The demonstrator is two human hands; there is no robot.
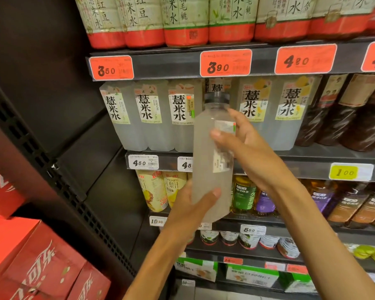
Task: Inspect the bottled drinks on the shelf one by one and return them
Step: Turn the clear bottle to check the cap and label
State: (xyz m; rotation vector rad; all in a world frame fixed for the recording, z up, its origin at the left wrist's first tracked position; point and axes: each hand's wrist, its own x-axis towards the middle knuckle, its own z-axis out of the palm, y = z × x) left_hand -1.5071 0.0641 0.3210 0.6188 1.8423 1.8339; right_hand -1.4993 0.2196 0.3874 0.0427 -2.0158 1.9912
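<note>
Both hands grip cloudy bottle [210,152], left hand [188,204] at base, right hand [247,146] mid-body; upright before shelf [312,155]

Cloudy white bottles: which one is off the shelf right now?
The dark-capped bottle held in front of the shelves: left hand grips its base, right hand its label area. The other cloudy bottles stand in their row, front labels facing out.

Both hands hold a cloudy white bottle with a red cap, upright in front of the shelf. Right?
Not quite: the cap is dark grey, not red. The head view shows it. The rest stands: the left hand grips the bottle near its base, the right hand holds its upper part, and it is upright before the shelf.
</note>
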